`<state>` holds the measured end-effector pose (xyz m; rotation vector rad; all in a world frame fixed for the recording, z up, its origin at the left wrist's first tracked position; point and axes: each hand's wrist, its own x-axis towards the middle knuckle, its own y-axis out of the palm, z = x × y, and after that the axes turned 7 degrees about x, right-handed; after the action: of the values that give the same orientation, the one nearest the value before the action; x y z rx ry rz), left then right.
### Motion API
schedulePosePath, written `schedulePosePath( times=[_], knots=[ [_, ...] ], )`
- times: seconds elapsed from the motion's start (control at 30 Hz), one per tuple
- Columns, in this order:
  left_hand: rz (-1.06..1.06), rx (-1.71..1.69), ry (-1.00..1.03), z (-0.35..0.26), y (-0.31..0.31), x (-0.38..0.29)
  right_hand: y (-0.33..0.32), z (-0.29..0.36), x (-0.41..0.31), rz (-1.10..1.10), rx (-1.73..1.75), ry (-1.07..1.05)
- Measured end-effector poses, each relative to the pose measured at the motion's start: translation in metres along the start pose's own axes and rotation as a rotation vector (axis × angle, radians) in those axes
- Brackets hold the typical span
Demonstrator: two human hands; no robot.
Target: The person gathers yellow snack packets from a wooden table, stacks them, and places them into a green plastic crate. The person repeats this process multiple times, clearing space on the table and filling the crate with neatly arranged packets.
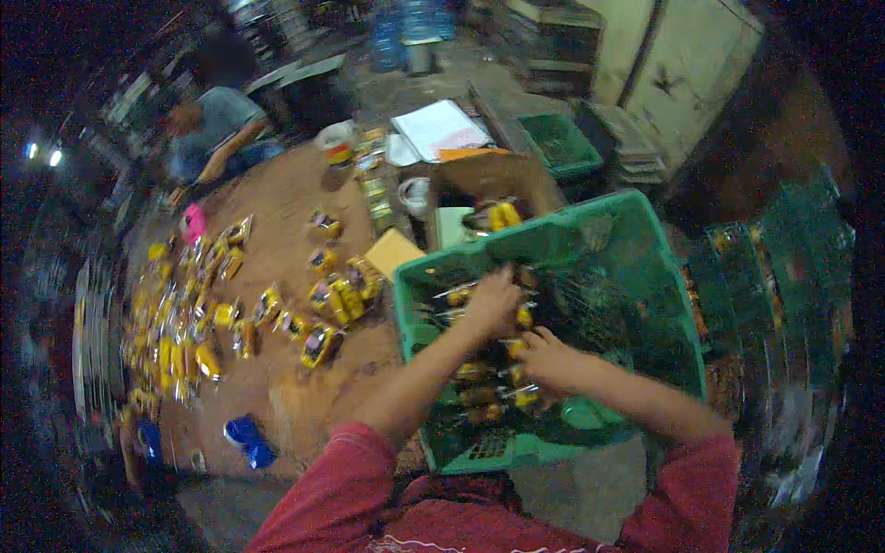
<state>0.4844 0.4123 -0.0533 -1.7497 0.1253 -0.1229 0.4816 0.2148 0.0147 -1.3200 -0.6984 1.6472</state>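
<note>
A green plastic crate [664, 276] stands tilted in the view before me, with several plastic-wrapped yellow and brown items [477, 394] in its left half. My left hand [494, 301] reaches over the far part of these wrapped items, fingers pointing down among them. Just nearer to me, my right hand [553, 359] is at a yellow wrapped item [515, 348], its fingers bent towards the left hand. Motion blur and the hands themselves hide whether either one grips anything. The crate's right half shows its dark green floor and wall.
Many yellow wrapped packets [180, 359] lie over the brown tabletop [290, 394] at left, with a blue packet [249, 442] and a pink thing [194, 223]. Beyond the crate are a cardboard box [511, 173], papers [439, 128] and a white tub [337, 143]. Another person [225, 128] sits far left.
</note>
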Motion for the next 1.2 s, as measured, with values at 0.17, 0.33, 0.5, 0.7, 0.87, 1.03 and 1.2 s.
schedulePosePath(
  times=[0.17,0.33,0.5,0.7,0.87,1.03,1.2],
  knots=[
    [-0.083,0.202,0.048,-0.006,0.028,-0.008,0.055,0.019,-0.005,-0.114,-0.241,-0.003],
    [-0.265,0.07,0.03,-0.001,-0.015,-0.036,-0.022,0.048,-0.014,-0.172,0.069,-0.076],
    [-0.601,-0.316,-0.057,0.053,-0.074,-0.168,-0.138,0.1,0.045,-0.278,0.437,-0.042],
    [-0.532,-0.302,-0.695,0.226,-0.037,-0.316,-0.144,0.077,0.31,-0.651,0.467,0.184],
    [-0.143,-0.179,-0.678,0.336,0.006,-0.35,-0.1,0.07,0.451,-0.437,0.329,0.591],
    [-0.231,-0.431,-0.57,0.306,0.011,-0.392,-0.085,0.114,0.428,-0.401,0.289,0.396],
    [-0.271,-0.425,-0.904,0.34,-0.011,-0.428,-0.16,0.02,0.52,-0.748,0.449,0.454]
  ],
)
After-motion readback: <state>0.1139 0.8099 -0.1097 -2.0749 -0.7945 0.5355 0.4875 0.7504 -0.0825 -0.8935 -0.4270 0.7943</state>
